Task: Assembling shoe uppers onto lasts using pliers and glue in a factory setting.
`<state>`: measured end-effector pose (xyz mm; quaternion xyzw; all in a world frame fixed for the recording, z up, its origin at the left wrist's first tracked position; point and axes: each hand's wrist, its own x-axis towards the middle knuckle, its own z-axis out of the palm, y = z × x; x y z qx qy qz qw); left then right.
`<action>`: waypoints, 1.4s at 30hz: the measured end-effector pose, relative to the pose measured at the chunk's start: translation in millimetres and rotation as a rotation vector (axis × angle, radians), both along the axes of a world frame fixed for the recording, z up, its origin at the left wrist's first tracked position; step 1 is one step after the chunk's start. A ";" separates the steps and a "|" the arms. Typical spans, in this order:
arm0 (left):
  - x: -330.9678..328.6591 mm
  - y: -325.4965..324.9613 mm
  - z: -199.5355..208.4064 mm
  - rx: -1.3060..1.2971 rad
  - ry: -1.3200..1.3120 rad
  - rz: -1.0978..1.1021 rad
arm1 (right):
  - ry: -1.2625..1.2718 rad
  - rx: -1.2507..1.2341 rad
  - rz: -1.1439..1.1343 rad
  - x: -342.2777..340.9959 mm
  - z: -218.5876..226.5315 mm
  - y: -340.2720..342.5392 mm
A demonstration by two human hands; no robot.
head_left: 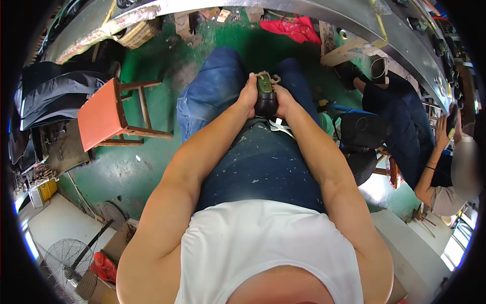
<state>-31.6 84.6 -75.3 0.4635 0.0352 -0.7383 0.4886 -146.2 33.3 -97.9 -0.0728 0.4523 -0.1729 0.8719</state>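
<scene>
Between my knees I hold a black shoe (266, 106) with a green shoe last (264, 84) set in it. My left hand (248, 96) grips its left side, and my right hand (284, 100) grips the right side. A beige rope (275, 78) is looped at the far end of the last. The fingers curl around the shoe and are partly hidden. Below it, a dark blue apron (258, 162) with pale flecks covers my lap, and its white tie (281, 126) lies just under the shoe.
A metal workbench (324, 15) curves along the far side. An orange-seated chair (101, 116) stands at left, with a fan (71, 263) behind it. At right sits another person (405, 116), hands on a shoe. Red cloth (293, 29) lies beneath the bench.
</scene>
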 end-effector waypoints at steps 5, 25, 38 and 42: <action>-0.4 -23.6 -0.6 0.137 -0.117 0.043 | 0.186 -0.050 0.023 -1.1 1.2 -5.9; 19.2 37.5 126.3 -1.036 -1.392 -0.361 | 0.008 -0.272 0.042 -39.0 147.1 2.2; 75.2 18.7 152.7 -0.884 -0.615 -0.083 | 0.904 -1.589 1.433 -122.5 155.3 85.8; 84.8 26.6 119.3 -0.686 -0.460 -0.111 | 0.652 -1.159 1.312 -133.2 170.1 60.0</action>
